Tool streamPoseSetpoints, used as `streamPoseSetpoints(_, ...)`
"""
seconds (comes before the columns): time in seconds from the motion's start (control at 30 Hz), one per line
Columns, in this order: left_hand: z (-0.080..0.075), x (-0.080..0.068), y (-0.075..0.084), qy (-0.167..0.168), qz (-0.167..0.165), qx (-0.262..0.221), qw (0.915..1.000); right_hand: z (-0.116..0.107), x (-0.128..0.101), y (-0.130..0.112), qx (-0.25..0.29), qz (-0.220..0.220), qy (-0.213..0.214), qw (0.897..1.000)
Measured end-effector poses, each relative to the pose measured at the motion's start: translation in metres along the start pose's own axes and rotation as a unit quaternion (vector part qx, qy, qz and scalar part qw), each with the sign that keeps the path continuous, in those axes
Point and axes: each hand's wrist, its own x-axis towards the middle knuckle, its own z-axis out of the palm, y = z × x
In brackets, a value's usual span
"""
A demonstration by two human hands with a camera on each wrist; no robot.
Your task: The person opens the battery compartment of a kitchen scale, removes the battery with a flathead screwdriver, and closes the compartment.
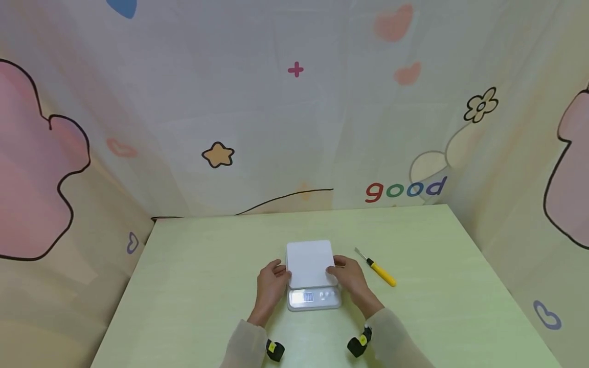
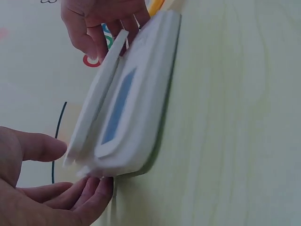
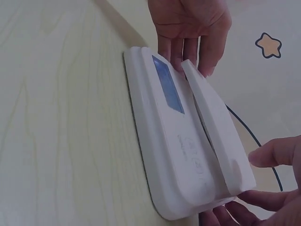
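A white kitchen scale (image 1: 311,263) lies on the table between both hands, its square platform toward the back and its small display (image 1: 308,297) toward the front. My left hand (image 1: 271,284) grips the left side, thumb by the platform's edge and fingers low against the body. On the opposite side, my right hand (image 1: 352,281) holds the scale with its thumb at the platform edge and its fingers along the side. Both wrist views show the platform raised over the base, with fingertips partly hidden behind the scale. In the right wrist view, the display panel (image 3: 168,84) looks blue.
To the right of the right hand lies a screwdriver (image 1: 382,273) with a yellow and black handle, its tip pointing to the back left. The pale green table (image 1: 207,266) meets a printed cloth backdrop (image 1: 276,117) behind and on both sides.
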Motion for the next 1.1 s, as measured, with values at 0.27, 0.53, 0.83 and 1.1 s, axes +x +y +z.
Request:
streamPoseSetpoints(0.27, -0.001, -0.001, -0.005, -0.015, 0.003, 0.019, 0.9997, 0.002, 0.002, 0.002, 0.025, 0.009, -0.001, 1.0)
streamPoseSetpoints(0.53, -0.011, 0.003, -0.009, -0.051, -0.011, -0.024, 0.9984, 0.003, 0.002, 0.002, 0.043, 0.015, 0.009, 0.999)
streamPoseSetpoints(0.83, -0.019, 0.007, -0.016, -0.078, -0.044, -0.057, 0.9944, -0.001, -0.001, 0.004, 0.07, 0.002, -0.015, 0.997)
streamPoseSetpoints(1.1, -0.024, 0.009, -0.015, -0.097, -0.066, -0.064, 0.991, -0.003, -0.001, 0.004, 0.082, 0.008, -0.035, 0.996)
